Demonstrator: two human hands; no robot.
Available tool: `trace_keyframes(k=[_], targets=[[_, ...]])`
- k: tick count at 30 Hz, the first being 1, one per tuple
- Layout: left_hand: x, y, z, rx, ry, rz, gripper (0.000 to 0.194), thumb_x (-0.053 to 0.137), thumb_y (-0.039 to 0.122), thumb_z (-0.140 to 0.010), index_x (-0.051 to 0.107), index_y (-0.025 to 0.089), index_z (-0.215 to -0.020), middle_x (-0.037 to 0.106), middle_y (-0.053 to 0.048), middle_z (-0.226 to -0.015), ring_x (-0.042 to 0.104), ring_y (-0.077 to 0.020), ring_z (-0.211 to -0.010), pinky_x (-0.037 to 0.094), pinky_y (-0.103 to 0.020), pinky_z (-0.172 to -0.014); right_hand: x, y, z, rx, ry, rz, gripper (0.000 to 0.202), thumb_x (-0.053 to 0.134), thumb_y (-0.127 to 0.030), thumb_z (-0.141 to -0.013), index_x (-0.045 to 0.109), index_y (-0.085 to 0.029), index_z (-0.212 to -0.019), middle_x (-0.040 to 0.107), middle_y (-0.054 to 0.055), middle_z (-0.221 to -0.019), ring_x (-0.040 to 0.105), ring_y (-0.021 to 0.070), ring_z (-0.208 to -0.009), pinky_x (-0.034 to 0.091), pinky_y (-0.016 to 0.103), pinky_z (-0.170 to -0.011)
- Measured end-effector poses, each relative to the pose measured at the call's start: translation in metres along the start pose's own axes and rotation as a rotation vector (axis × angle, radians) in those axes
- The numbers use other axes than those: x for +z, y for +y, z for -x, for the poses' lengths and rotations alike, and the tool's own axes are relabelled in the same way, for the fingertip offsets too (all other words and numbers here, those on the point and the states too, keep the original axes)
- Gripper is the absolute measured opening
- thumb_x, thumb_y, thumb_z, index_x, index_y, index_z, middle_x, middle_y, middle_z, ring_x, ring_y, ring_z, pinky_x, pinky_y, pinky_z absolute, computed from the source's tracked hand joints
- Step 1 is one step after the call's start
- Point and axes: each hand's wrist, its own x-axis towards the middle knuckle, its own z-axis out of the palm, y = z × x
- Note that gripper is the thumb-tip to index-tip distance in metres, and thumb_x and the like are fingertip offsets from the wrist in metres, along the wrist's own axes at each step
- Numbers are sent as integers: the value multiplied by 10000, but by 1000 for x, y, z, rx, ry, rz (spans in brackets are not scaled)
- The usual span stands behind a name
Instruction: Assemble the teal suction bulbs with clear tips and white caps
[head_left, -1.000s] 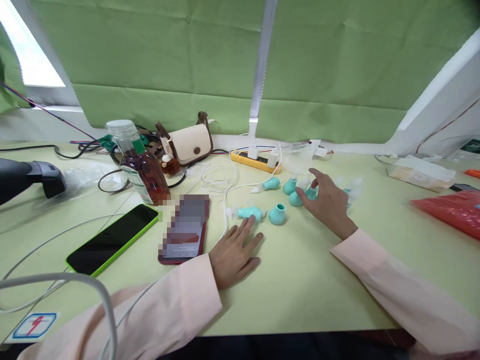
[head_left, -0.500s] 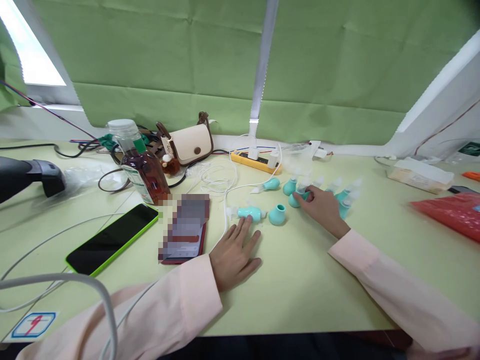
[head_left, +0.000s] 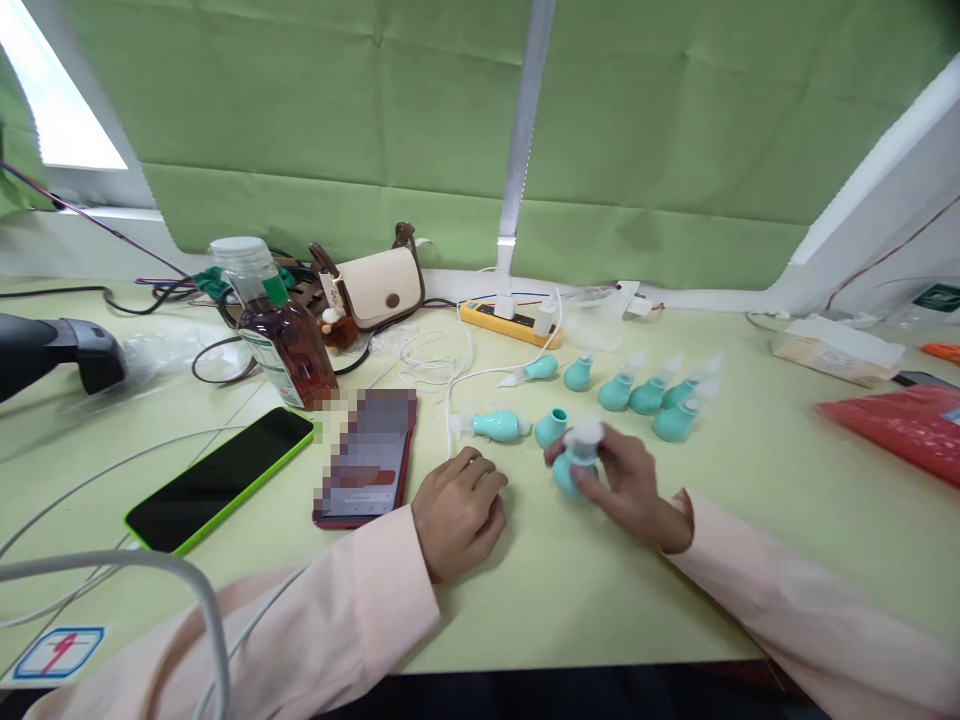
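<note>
Pinching a teal bulb (head_left: pixel 571 476) with a blurred whitish top, the person's right hand (head_left: pixel 631 492) held it near the open-necked bulb (head_left: pixel 550 429). The left hand (head_left: pixel 457 512), fingers curled in, rested on the table (head_left: pixel 540 615), nearest the teal piece with translucent ends (head_left: pixel 496 427) that lay sideways, while several pale-tipped bulbs (head_left: pixel 615 393) sat farther right.

Pale pink long sleeves (head_left: pixel 397 580), bare hands (head_left: pixel 459 512)

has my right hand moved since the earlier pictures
Yes, your right hand, now holding a teal squeeze bulb, has moved toward you, away from the yellow power strip.
</note>
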Motion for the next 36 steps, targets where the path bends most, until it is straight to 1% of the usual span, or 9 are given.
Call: trace_keyframes(k=[4, 8, 12, 17, 25, 28, 31, 34, 36], targets=[[-15, 8, 1, -115, 127, 417, 164, 444, 312, -687, 469, 167, -759, 519, -26, -628, 473, -145, -564, 402, -269, -532, 14, -24, 4, -53, -36, 39, 148, 547, -177, -668, 523, -199, -813, 563, 2, -662, 530, 129, -574, 431, 252, -537], [-18, 12, -1, -396, 60, 548, 259, 475, 407, -725, 403, 178, -628, 415, 41, -510, 383, -95, -474, 319, -210, -464, 18, -29, 6, -31, -166, 63, 67, 559, -221, -661, 555, -194, -722, 485, 0, -620, 470, 112, -533, 385, 239, -477], [-11, 12, -3, -369, -73, 549, 325, 463, 430, -744, 423, 163, -563, 355, 51, -487, 335, -80, -457, 255, -201, -443, 20, -23, 9, -28, -150, 162, 123, 560, -251, -678, 593, -196, -783, 460, 27, -683, 461, 130, -594, 387, 261, -512], [-6, 10, -3, -393, -193, 709, 380, 329, 418, -821, 380, 164, -544, 299, 62, -437, 272, -71, -415, 209, -206, -415, 21, -21, 10, -24, -194, 84, 127, 548, -242, -697, 595, -202, -809, 431, 21, -699, 448, 117, -597, 383, 239, -496], [-5, 12, -6, -625, -194, 1200, 449, 241, 452, -832, 338, 170, -495, 272, 72, -351, 216, -52, -322, 158, -212, -365, 20, -23, 7, -43, -179, 14, 99, 581, -258, -682, 582, -180, -745, 438, 21, -698, 459, 113, -590, 389, 237, -501], [-6, 9, -9, -651, -75, 1117, 423, 262, 440, -827, 344, 169, -512, 286, 71, -382, 246, -53, -341, 191, -204, -380, 21, -19, 8, -37, -128, -2, 115, 580, -256, -688, 565, -175, -769, 462, 28, -726, 483, 118, -623, 409, 240, -539], [-5, 5, -9, -597, 31, 777, 305, 364, 410, -797, 405, 169, -616, 326, 66, -468, 323, -70, -417, 258, -197, -430, 22, -17, 8, -23, -103, -16, 99, 568, -221, -695, 537, -171, -775, 513, 21, -706, 504, 115, -628, 417, 236, -564], [-2, 2, -8, -520, 3, 298, 163, 455, 330, -754, 472, 183, -823, 402, 57, -537, 400, -94, -465, 292, -209, -468, 24, -17, 9, -12, -92, 26, 70, 560, -200, -696, 521, -169, -745, 546, 4, -639, 500, 106, -570, 402, 226, -539], [1, 2, -7, -462, -52, 69, 181, 446, 266, -750, 484, 197, -913, 467, 37, -603, 451, -111, -487, 297, -217, -464, 25, -17, 9, -5, -89, 66, 50, 555, -194, -695, 519, -166, -716, 552, 0, -604, 494, 102, -540, 391, 222, -524]])
